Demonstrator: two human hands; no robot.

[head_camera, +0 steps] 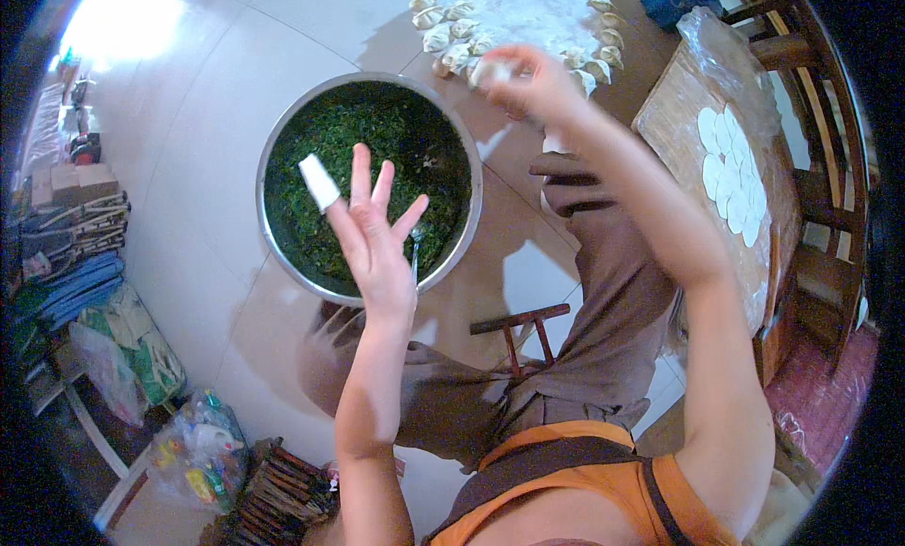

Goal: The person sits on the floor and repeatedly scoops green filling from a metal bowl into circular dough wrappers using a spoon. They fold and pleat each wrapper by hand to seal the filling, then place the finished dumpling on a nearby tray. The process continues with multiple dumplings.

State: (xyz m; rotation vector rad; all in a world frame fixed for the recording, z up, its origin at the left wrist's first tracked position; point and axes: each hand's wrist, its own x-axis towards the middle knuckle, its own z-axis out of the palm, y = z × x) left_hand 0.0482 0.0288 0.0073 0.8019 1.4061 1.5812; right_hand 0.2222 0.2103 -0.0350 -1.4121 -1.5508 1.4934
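My left hand [378, 235] is held over a wide metal bowl [264, 217], fingers spread and nothing in its grasp. One of its fingers wears a white covering [320, 183]. Chopped green filling [346, 129] lies inside the bowl, and a metal spoon [416, 252] leans at the near rim, partly hidden by my wrist. At the near edge of a floured surface [527, 12], my right hand [520, 83], blurred by motion, has its fingers closed around a whitish dumpling [497, 72]. Rows of folded dumplings [436, 37] line the sides of that surface.
On the right, a wooden board [679, 100] carries overlapping round dough wrappers [733, 175], with clear plastic [728, 51] at its far end. A blue bucket [679, 1] stands beyond. A small wooden stool part [520, 320] shows between my legs. Bagged bottles [201, 450] and bundled sticks [283, 496] are lower left.
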